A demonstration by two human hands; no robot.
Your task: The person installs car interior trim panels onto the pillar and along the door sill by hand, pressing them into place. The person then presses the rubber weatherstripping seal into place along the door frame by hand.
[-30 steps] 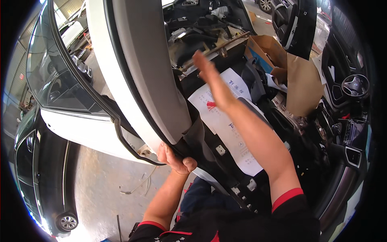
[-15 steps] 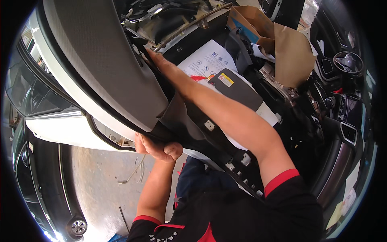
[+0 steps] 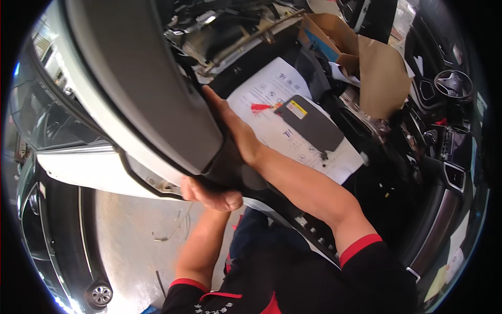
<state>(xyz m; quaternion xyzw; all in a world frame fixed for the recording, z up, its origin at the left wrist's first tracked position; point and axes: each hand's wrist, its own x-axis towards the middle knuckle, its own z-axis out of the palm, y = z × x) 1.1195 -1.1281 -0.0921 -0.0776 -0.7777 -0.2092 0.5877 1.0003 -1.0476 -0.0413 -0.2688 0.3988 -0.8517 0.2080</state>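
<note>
A long grey trim panel (image 3: 141,78) with a dark lower section (image 3: 227,167) runs down beside the white car body, like a pillar cover. Under its lower end, my left hand (image 3: 212,196) is wrapped round the edge, with the thumb on the right and the fingers bent at the white body side. Along the panel's right edge lies my right hand (image 3: 232,123), stretched out and pressed against its side. Some of the right fingers are hidden behind the panel.
Right of the panel, a grey sun visor (image 3: 314,125) with a red tassel (image 3: 261,108) lies on white printed paper (image 3: 266,86). Beyond are an open cardboard box (image 3: 329,36), brown paper (image 3: 384,78) and a steering wheel (image 3: 453,85). A dark car (image 3: 63,235) stands at left.
My right hand has slid lower along the panel's edge. The dark lower section, which had a flap standing out, now sits closer to the grey panel. My left hand keeps its place.
</note>
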